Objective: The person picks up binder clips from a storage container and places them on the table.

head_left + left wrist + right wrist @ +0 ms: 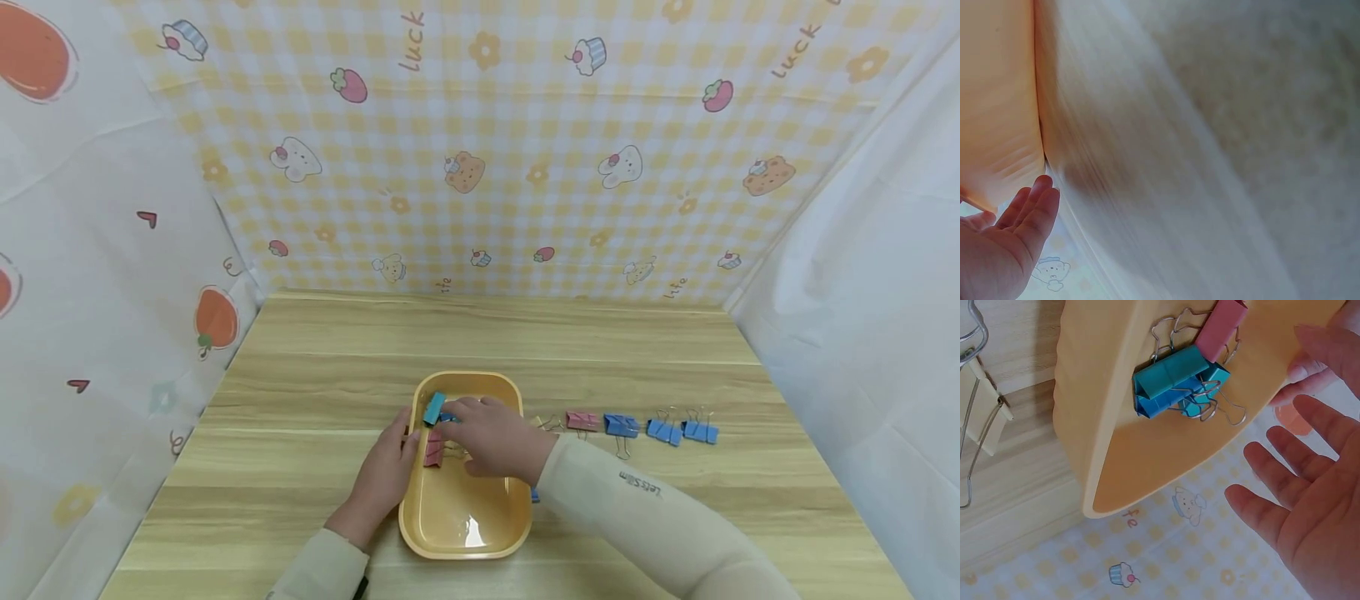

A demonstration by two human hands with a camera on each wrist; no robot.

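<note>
A yellow plastic bin stands on the table with several binder clips in its far left part. Among them are a teal binder clip, a blue binder clip and a pink binder clip. Above these clips my right hand hovers, its fingers spread and holding nothing in the right wrist view. My left hand rests against the bin's left side with fairly straight fingers; its thumb is at the rim.
To the right of the bin lies a row of binder clips: a cream clip, a pink clip and several blue clips. Another blue clip shows partly beside the bin's right wall. A patterned cloth hangs behind the table.
</note>
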